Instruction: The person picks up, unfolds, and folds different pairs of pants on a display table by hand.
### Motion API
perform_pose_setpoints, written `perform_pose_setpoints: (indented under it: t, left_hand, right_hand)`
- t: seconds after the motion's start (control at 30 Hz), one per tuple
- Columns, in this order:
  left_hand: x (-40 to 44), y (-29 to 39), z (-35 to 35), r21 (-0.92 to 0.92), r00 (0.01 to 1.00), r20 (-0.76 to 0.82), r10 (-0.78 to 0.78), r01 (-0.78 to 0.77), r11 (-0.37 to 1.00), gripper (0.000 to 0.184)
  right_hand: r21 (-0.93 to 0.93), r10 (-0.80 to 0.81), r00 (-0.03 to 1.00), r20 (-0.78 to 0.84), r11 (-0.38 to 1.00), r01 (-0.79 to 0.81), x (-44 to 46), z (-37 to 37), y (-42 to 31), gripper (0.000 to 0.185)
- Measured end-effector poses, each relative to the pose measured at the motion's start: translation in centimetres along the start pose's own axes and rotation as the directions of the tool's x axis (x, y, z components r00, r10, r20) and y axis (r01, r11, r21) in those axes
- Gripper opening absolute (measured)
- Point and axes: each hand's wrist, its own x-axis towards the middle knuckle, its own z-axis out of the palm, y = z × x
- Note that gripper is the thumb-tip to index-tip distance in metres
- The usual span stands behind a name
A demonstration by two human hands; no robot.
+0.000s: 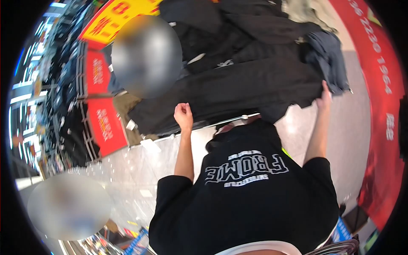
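1. By the near edge of the counter (244, 117), the left hand (183, 114) has its fingers curled narrow; nothing shows in them.
2. One long black garment (246, 85), probably trousers, lies along that edge: likely soft, limp, light, best held at both ends.
3. The right hand (324, 100) meets its right end; pinching or only touching, I cannot tell.
4. One blue-grey garment (329, 59): right edge.
5. Beyond: uncountable dark clothes (263, 29); leftward, two red signs (106, 127), one yellow sign (114, 19).
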Motion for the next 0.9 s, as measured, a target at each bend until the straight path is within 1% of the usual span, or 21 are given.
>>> perform_pose_setpoints:
  t: [0.03,0.07,0.1,0.13,0.17,0.2,0.23,0.27,0.3,0.33,0.37,0.43,0.47,0.5,0.53,0.6,0.63,0.67,0.7,0.77,0.9]
  left_hand:
    - [0.4,-0.9,-1.8,0.026,0.999,-0.042,-0.016,0.017,1.0,0.019]
    - [0.5,-1.7,-3.2,0.097,0.978,-0.201,0.055,-0.036,0.995,0.016]
    - [0.4,-2.4,-4.3,0.173,0.93,-0.341,0.134,-0.078,0.982,0.013]
    - [0.5,-4.4,-5.9,0.236,0.914,-0.392,0.11,-0.015,0.972,0.019]
    - [0.8,-5.6,-7.5,0.35,0.882,-0.46,0.108,0.068,0.934,0.028]
    - [1.0,-6.7,-8.9,0.447,0.848,-0.518,0.114,0.154,0.881,0.037]
    - [1.3,-8.1,-10.2,0.446,0.841,-0.539,0.052,0.233,0.864,0.046]
    - [1.7,-9.7,-11.5,0.445,0.832,-0.554,-0.007,0.303,0.843,0.056]
    - [2.0,-10.9,-12.5,0.424,0.842,-0.532,-0.084,0.351,0.835,0.06]
    - [2.7,-12.1,-13.5,0.404,0.847,-0.507,-0.158,0.396,0.825,0.065]
    - [3.3,-14.2,-14.3,0.34,0.86,-0.469,-0.199,0.384,0.859,0.072]
    - [4.5,-16.1,-15.6,0.238,0.845,-0.406,-0.347,0.464,0.853,0.076]
    - [4.7,-16.2,-16.0,0.188,0.834,-0.365,-0.414,0.502,0.844,0.078]
    - [4.9,-16.2,-16.2,0.167,0.832,-0.363,-0.419,0.501,0.849,0.082]
    - [4.9,-16.1,-16.2,0.162,0.832,-0.359,-0.422,0.501,0.85,0.082]
    - [5.1,-16.3,-16.2,0.351,0.849,-0.365,-0.382,0.506,0.788,0.087]
    - [5.1,-16.7,-16.2,0.289,0.854,-0.361,-0.375,0.485,0.826,0.092]
    - [5.2,-17.2,-16.4,0.288,0.854,-0.357,-0.378,0.486,0.825,0.092]
    - [5.2,-17.6,-16.5,0.272,0.847,-0.35,-0.4,0.5,0.822,0.093]
    - [5.2,-17.3,-17.0,0.266,0.849,-0.322,-0.419,0.506,0.82,0.096]
    - [5.4,-18.3,-17.8,0.386,0.866,-0.295,-0.404,0.495,0.778,0.1]
  right_hand:
    - [-0.021,-0.032,0.999,0.019,0.999,0.032,1.3,-0.9,0.3,0.05]
    - [-0.042,-0.069,0.997,0.032,0.997,0.07,3.0,-2.1,0.3,0.048]
    - [-0.031,-0.108,0.993,-0.039,0.994,0.107,2.6,-1.3,0.3,0.047]
    - [-0.025,-0.151,0.982,-0.116,0.989,0.149,2.1,-0.2,-0.6,0.045]
    - [-0.033,-0.142,0.985,-0.098,0.99,0.14,1.4,1.6,-1.0,0.045]
    - [-0.13,-0.367,0.923,-0.115,0.927,0.352,-0.5,4.2,-1.0,0.046]
    - [-0.226,-0.577,0.809,-0.112,0.808,0.545,-3.0,7.2,-0.9,0.048]
    - [-0.415,-0.754,0.656,-0.041,0.61,0.675,-6.9,11.4,-0.5,0.052]
    - [-0.594,-0.79,0.611,-0.047,0.514,0.619,-7.7,12.9,0.5,0.053]
    - [-0.726,-0.754,0.655,0.035,0.432,0.536,-11.0,15.6,1.5,0.054]
    - [-0.75,-0.673,0.698,0.245,0.325,0.576,-12.6,16.5,3.0,0.043]
    - [-0.424,-0.684,0.42,0.596,0.175,0.888,-17.2,20.9,7.6,0.023]
    - [-0.36,-0.612,0.356,0.706,0.123,0.925,-17.7,21.5,11.0,0.019]
    - [-0.241,-0.537,0.176,0.825,-0.054,0.969,-17.6,21.9,14.2,0.022]
    - [-0.134,-0.335,0.074,0.939,-0.161,0.978,-17.6,22.1,17.2,0.029]
    - [-0.159,0.01,0.17,0.985,-0.309,0.938,-17.5,21.1,22.5,0.039]
    - [-0.145,0.07,0.175,0.982,-0.31,0.939,-17.8,20.7,23.2,0.042]
    - [-0.134,0.131,0.182,0.975,-0.309,0.941,-18.0,20.1,23.8,0.046]
    - [-0.109,0.149,0.165,0.975,-0.326,0.939,-17.9,19.4,24.0,0.048]
    - [-0.126,0.144,0.181,0.973,-0.327,0.937,-18.1,19.3,22.6,0.047]
    - [-0.179,0.106,0.236,0.966,-0.38,0.907,-16.6,18.1,18.4,0.046]
